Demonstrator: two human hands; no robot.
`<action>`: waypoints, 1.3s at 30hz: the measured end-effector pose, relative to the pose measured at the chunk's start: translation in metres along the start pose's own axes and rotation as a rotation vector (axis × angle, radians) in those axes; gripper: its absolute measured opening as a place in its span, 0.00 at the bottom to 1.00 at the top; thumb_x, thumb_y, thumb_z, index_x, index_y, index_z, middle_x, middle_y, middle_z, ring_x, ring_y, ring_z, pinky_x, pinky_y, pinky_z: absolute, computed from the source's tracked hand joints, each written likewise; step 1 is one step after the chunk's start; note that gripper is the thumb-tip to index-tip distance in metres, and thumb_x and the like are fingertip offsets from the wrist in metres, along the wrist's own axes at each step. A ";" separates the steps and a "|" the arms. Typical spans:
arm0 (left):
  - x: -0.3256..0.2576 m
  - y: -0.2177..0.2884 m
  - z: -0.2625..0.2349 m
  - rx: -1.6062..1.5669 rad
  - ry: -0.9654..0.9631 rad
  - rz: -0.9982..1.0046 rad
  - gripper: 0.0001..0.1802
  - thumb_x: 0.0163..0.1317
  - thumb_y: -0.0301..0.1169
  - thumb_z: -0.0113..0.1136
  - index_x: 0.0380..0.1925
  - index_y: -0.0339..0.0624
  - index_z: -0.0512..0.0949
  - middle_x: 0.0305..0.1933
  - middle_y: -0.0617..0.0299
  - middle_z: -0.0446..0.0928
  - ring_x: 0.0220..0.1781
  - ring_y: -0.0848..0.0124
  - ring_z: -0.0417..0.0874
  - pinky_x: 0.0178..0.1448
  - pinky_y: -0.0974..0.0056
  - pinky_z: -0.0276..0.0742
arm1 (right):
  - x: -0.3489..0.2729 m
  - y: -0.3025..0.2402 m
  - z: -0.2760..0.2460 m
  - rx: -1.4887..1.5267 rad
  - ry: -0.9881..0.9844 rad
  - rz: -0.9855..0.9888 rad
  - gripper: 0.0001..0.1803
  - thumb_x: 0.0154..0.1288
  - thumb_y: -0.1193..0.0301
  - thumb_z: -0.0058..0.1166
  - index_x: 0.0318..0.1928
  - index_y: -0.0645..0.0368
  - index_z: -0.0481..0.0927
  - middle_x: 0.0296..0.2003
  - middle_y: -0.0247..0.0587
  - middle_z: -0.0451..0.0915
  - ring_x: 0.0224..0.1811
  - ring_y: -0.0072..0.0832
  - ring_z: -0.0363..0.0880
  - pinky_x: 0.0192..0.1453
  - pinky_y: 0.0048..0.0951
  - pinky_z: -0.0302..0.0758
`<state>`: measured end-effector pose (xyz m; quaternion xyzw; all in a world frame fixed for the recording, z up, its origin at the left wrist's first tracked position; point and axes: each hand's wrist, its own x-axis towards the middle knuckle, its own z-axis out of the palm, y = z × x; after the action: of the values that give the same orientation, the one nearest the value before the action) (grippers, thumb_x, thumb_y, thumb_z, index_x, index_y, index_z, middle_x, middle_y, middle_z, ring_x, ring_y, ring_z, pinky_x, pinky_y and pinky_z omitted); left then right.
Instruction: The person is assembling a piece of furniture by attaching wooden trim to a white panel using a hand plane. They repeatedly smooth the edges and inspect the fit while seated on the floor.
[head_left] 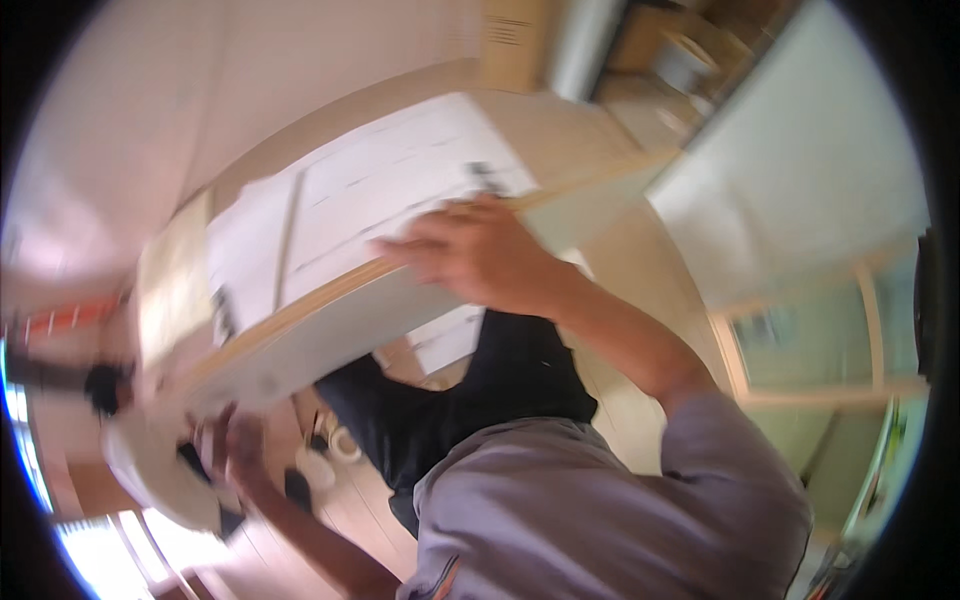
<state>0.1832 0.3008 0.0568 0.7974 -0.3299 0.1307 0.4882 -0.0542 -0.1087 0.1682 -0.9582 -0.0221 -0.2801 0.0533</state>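
Note:
The picture is tilted and blurred by motion. A large white board [330,330] with a pale wood edge is held slanted in front of me, with printed paper sheets [390,180] lying on its upper face. My right hand [480,252] is clamped over the board's upper long edge near its middle. My left hand [232,450] grips the board's lower left corner from below. My grey shirt and dark shorts fill the lower middle.
A flat tan cardboard piece [170,290] lies beside the board on the left. A big white panel [810,170] stands at the right, above a wood-framed unit [820,350]. A cardboard box [512,40] is at the top. Small white objects [325,460] sit on the wooden floor.

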 end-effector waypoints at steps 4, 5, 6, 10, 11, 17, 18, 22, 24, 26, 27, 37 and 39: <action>0.006 0.048 -0.002 -0.299 0.065 -0.416 0.14 0.52 0.20 0.70 0.41 0.38 0.86 0.52 0.62 0.83 0.51 0.68 0.84 0.58 0.61 0.82 | -0.004 -0.004 -0.011 -0.099 -0.046 0.047 0.34 0.56 0.59 0.73 0.66 0.42 0.83 0.37 0.35 0.80 0.42 0.38 0.81 0.46 0.43 0.75; 0.008 0.058 0.003 -0.411 0.104 -0.485 0.16 0.51 0.17 0.71 0.41 0.39 0.86 0.54 0.63 0.83 0.52 0.69 0.84 0.56 0.63 0.84 | -0.008 -0.003 -0.008 -0.063 -0.016 0.074 0.32 0.57 0.56 0.74 0.63 0.45 0.85 0.40 0.39 0.83 0.45 0.43 0.83 0.47 0.45 0.76; 0.003 0.045 0.010 -0.800 0.119 -0.567 0.19 0.52 0.16 0.73 0.45 0.38 0.83 0.72 0.56 0.72 0.65 0.66 0.82 0.61 0.63 0.82 | -0.008 -0.003 -0.010 -0.083 -0.044 0.092 0.30 0.56 0.54 0.75 0.58 0.50 0.85 0.42 0.43 0.84 0.46 0.48 0.83 0.48 0.47 0.76; -0.002 0.048 -0.003 -0.529 0.184 -0.233 0.22 0.46 0.26 0.79 0.43 0.38 0.82 0.88 0.45 0.50 0.86 0.54 0.60 0.75 0.56 0.69 | -0.006 -0.005 -0.017 -0.028 -0.304 0.216 0.28 0.53 0.59 0.79 0.50 0.60 0.84 0.41 0.52 0.82 0.45 0.53 0.81 0.48 0.49 0.76; -0.006 0.049 -0.004 -0.486 0.209 -0.182 0.22 0.45 0.27 0.79 0.42 0.39 0.82 0.88 0.44 0.50 0.86 0.52 0.61 0.77 0.55 0.67 | -0.002 -0.002 -0.024 0.002 -0.365 0.153 0.29 0.51 0.62 0.79 0.52 0.60 0.84 0.40 0.52 0.81 0.43 0.53 0.81 0.48 0.49 0.76; -0.058 0.056 -0.023 -0.430 0.228 -0.049 0.22 0.44 0.31 0.80 0.40 0.41 0.81 0.87 0.37 0.51 0.85 0.43 0.61 0.79 0.52 0.64 | -0.002 -0.037 -0.056 0.079 -0.790 -0.013 0.34 0.46 0.69 0.79 0.57 0.59 0.85 0.34 0.49 0.78 0.35 0.50 0.80 0.40 0.46 0.77; -0.067 0.054 -0.025 -0.457 0.239 -0.050 0.22 0.44 0.32 0.80 0.39 0.42 0.81 0.86 0.36 0.52 0.85 0.42 0.61 0.78 0.52 0.65 | -0.007 -0.044 -0.055 0.073 -0.826 -0.045 0.35 0.45 0.70 0.79 0.58 0.58 0.85 0.33 0.48 0.78 0.34 0.49 0.80 0.38 0.46 0.77; -0.098 0.045 -0.042 -0.514 0.225 -0.058 0.22 0.47 0.34 0.80 0.40 0.42 0.80 0.85 0.32 0.54 0.84 0.41 0.63 0.74 0.53 0.71 | -0.025 -0.070 -0.047 0.061 -0.876 -0.097 0.34 0.44 0.72 0.74 0.58 0.59 0.85 0.31 0.46 0.76 0.32 0.46 0.79 0.35 0.44 0.76; -0.106 0.042 -0.051 -0.531 0.203 -0.041 0.22 0.48 0.35 0.79 0.41 0.41 0.80 0.83 0.30 0.56 0.77 0.45 0.71 0.71 0.55 0.74 | -0.033 -0.076 -0.044 0.077 -0.847 -0.124 0.35 0.43 0.73 0.71 0.58 0.60 0.85 0.31 0.45 0.75 0.31 0.46 0.79 0.34 0.43 0.76; -0.111 0.042 -0.056 -0.586 0.188 -0.041 0.23 0.49 0.35 0.79 0.42 0.39 0.80 0.83 0.29 0.57 0.65 0.51 0.83 0.66 0.57 0.77 | -0.038 -0.080 -0.045 0.071 -0.855 -0.130 0.36 0.42 0.74 0.70 0.59 0.61 0.84 0.31 0.44 0.75 0.32 0.46 0.79 0.33 0.43 0.75; -0.112 0.044 -0.058 -0.606 0.193 -0.022 0.23 0.49 0.36 0.79 0.42 0.39 0.80 0.83 0.29 0.57 0.59 0.53 0.84 0.64 0.57 0.78 | -0.040 -0.082 -0.045 0.064 -0.853 -0.128 0.36 0.42 0.74 0.69 0.59 0.61 0.84 0.31 0.44 0.75 0.32 0.45 0.79 0.33 0.43 0.75; -0.125 0.029 -0.079 -1.471 0.384 0.037 0.28 0.47 0.37 0.85 0.43 0.33 0.81 0.82 0.30 0.55 0.50 0.51 0.91 0.43 0.61 0.89 | -0.036 -0.082 -0.041 0.077 -0.880 -0.131 0.36 0.44 0.74 0.75 0.60 0.61 0.83 0.32 0.46 0.75 0.31 0.46 0.78 0.34 0.44 0.74; -0.124 0.019 -0.080 -1.430 0.495 -0.040 0.27 0.47 0.36 0.85 0.43 0.33 0.81 0.82 0.30 0.53 0.50 0.52 0.91 0.43 0.61 0.89 | -0.031 -0.083 -0.042 0.093 -0.876 -0.115 0.36 0.44 0.74 0.75 0.60 0.61 0.84 0.32 0.46 0.75 0.31 0.46 0.77 0.34 0.44 0.74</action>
<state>0.0873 0.4139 0.0437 0.2396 -0.2007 0.0512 0.9485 -0.1091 -0.0317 0.1941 -0.9803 -0.1084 0.1512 0.0666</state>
